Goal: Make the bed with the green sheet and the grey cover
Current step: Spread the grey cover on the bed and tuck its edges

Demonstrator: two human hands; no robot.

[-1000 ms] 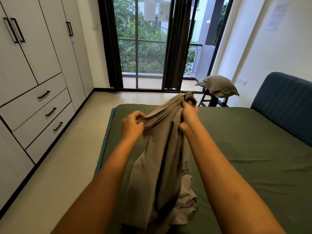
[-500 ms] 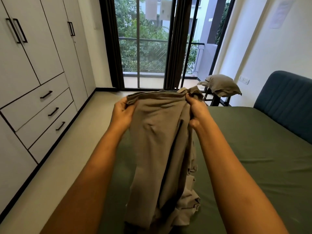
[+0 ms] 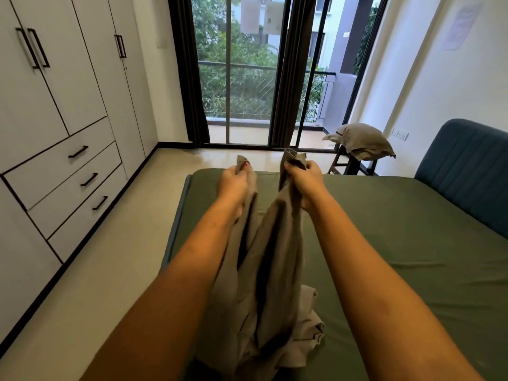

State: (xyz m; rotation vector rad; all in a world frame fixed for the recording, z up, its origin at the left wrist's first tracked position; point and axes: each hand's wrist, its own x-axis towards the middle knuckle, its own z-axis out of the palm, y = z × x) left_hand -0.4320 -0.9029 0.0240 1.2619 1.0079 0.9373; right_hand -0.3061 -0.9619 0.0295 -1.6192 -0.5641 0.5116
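The green sheet (image 3: 384, 229) already lies spread over the bed, while the grey cover (image 3: 264, 270), not yet spread, hangs bunched at frame centre, long axis running from the lower edge up to the left hand (image 3: 235, 185) and right hand (image 3: 303, 185), each gripping a separate top corner.

Left hand (image 3: 235, 182) and right hand (image 3: 303, 185) grip grey cover (image 3: 264, 270) above green sheet (image 3: 398, 243).
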